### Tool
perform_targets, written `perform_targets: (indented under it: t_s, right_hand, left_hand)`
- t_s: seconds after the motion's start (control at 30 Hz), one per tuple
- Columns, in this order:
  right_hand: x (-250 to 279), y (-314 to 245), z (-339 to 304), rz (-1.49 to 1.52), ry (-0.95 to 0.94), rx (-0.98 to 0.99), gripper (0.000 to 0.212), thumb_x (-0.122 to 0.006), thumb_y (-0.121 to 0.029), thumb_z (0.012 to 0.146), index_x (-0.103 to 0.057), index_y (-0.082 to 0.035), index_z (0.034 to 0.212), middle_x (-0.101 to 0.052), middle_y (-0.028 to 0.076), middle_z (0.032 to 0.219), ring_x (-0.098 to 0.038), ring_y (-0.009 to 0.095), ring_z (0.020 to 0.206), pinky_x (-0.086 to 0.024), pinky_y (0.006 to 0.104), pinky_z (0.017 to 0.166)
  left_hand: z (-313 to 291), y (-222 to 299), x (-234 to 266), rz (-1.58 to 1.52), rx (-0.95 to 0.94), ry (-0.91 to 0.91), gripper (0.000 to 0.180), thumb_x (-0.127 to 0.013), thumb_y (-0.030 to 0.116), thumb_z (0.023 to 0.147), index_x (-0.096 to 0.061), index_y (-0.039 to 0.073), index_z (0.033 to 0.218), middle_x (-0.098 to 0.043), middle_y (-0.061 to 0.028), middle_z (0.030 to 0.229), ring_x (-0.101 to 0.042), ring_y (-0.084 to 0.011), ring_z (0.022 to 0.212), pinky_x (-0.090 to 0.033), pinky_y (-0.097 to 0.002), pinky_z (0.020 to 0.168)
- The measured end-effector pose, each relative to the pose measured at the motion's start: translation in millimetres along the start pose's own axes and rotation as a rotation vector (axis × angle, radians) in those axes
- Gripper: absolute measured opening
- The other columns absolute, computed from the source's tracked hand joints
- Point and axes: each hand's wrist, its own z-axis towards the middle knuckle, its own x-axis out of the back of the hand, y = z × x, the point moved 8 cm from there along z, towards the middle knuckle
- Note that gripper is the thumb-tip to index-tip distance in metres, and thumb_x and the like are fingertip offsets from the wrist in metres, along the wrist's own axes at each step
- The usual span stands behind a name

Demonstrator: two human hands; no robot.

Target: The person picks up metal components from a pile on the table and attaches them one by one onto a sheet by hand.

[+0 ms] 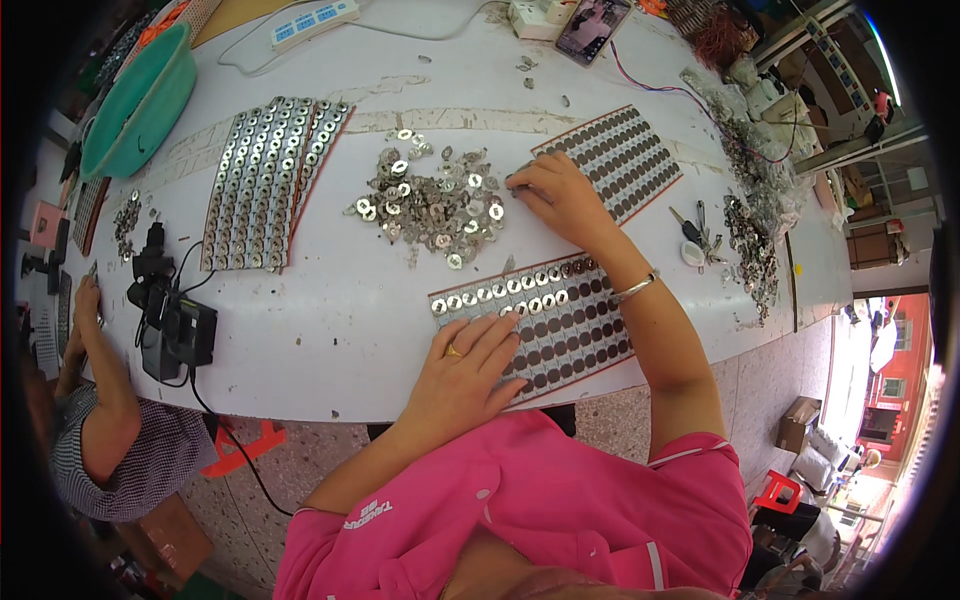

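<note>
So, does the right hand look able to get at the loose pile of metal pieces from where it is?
Probably yes: the right hand is just beside the right edge of the pile, with no visible barrier between them. The left hand lies lower down, out of the way.

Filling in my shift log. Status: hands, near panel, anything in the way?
Left hand resting on near panel. Right hand beside metal-piece pile, grip unclear. Panel: shiny discs in upper rows, dark circles below. Right forearm covers one corner.
</note>
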Motion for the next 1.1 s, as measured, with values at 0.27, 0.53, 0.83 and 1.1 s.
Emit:
perform_targets:
  t_s: [0.27, 0.53, 0.83, 1.1]
  right_hand:
    - [34, -3, -40, 0.22, 0.195, -0.192, 0.034, -0.06, 0.006, 0.089, -0.071, -0.006, 0.119, -0.072, 0.008, 0.107, -0.067, 0.018, 0.097, -0.055, 0.0304, 0.085]
    - [0, -58, -40, -0.163, 0.067, 0.027, 0.025, -0.067, -0.003, 0.087, -0.071, -0.007, 0.111, -0.071, 0.008, 0.102, -0.065, 0.026, 0.098, -0.057, 0.0371, 0.081]
    - [16, -48, -48, 0.28, 0.183, -0.161, 0.026, -0.068, 0.0, 0.084, -0.069, 0.003, 0.111, -0.073, 0.011, 0.096, -0.072, 0.026, 0.083, -0.059, 0.0299, 0.072]
    - [30, -22, -120, 0.888, 0.189, -0.496, 0.017, -0.065, 0.003, 0.096, -0.074, 0.0, 0.109, -0.068, 0.003, 0.101, -0.067, 0.009, 0.089, -0.055, 0.0219, 0.075]
  left_hand:
    - [-1, 2, 2, 0.054, -0.042, 0.032, 0.048, -0.075, 0.035, 0.087, -0.064, 0.005, 0.123, -0.054, -0.0076, 0.149, -0.047, -0.0264, 0.135, -0.034, -0.0466, 0.115]
    - [0, 5, -1, 0.067, -0.038, 0.018, 0.048, -0.075, 0.035, 0.087, -0.064, 0.005, 0.123, -0.053, -0.0079, 0.149, -0.048, -0.0265, 0.134, -0.033, -0.0468, 0.115]
    - [3, 9, 4, 0.089, -0.011, -0.018, 0.045, -0.075, 0.029, 0.087, -0.064, 0.006, 0.123, -0.056, -0.008, 0.146, -0.05, -0.0274, 0.134, -0.034, -0.0475, 0.114]
    - [27, 16, 12, 0.016, -0.072, 0.14, 0.037, -0.077, 0.023, 0.085, -0.066, 0.007, 0.117, -0.063, -0.0062, 0.133, -0.056, -0.026, 0.124, -0.043, -0.044, 0.103]
